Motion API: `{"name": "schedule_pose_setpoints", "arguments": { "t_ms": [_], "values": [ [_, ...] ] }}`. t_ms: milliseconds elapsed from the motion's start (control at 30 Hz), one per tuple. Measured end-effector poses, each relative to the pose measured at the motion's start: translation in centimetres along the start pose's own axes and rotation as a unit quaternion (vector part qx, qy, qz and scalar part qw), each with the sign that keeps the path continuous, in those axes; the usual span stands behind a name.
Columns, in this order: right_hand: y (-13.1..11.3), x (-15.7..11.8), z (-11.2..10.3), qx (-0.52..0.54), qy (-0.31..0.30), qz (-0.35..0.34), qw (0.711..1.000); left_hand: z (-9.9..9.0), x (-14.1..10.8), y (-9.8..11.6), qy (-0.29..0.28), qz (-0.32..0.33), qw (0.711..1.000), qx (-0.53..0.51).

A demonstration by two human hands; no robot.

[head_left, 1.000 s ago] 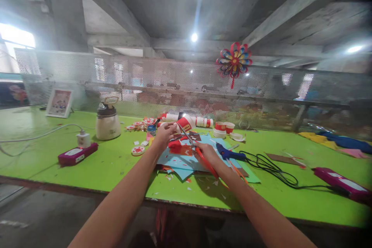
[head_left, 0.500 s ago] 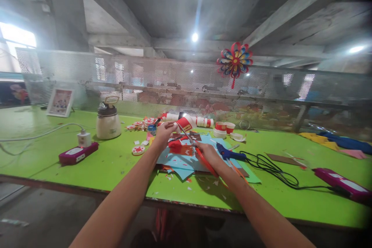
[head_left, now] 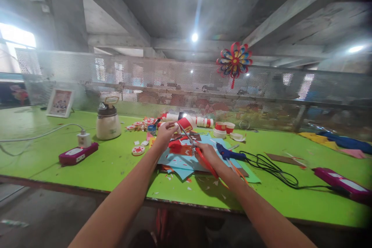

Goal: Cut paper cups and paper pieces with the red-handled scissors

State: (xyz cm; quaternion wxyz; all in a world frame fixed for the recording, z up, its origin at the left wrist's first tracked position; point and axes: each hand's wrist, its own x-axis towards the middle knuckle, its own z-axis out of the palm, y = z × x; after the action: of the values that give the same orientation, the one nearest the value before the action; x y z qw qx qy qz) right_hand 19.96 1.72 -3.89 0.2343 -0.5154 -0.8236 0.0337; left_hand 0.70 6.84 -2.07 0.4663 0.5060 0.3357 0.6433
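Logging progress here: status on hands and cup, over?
Left hand holding red-and-white cup. Right hand on red-handled scissors, blades at cup. Blue glue gun near right hand, not blocking cup.

Paper cup: the red-and-white one (head_left: 186, 124), with small yellowish lettering I can't read from here, straight ahead at twelve o'clock from the person.
Cup's pose: tilted rather than upright, its nine o'clock side pinched in the left hand (head_left: 167, 131).
Scissors: long grey metal blades, red handles (head_left: 205, 162), gripped in the right hand (head_left: 209, 154) just off the cup's five o'clock.
Scissors' pose: slanted, tips toward eleven, handles toward five.
Blades: up at the cup's lower edge; whether they've bitten in, I can't tell.
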Motion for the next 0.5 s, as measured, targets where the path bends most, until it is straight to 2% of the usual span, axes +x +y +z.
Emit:
{"name": "schedule_pose_setpoints", "arguments": {
  "t_ms": [233,500],
  "values": [
    [-0.34,-0.24,-0.16,-0.015,-0.003,0.005,1.000,-0.12,0.02,-0.12,-0.009,-0.008,0.999,-0.035],
    [-0.39,-0.38,-0.22,-0.026,-0.012,0.006,1.000,-0.62,-0.03,0.35,-0.052,-0.049,0.994,-0.084]
  ]
}}
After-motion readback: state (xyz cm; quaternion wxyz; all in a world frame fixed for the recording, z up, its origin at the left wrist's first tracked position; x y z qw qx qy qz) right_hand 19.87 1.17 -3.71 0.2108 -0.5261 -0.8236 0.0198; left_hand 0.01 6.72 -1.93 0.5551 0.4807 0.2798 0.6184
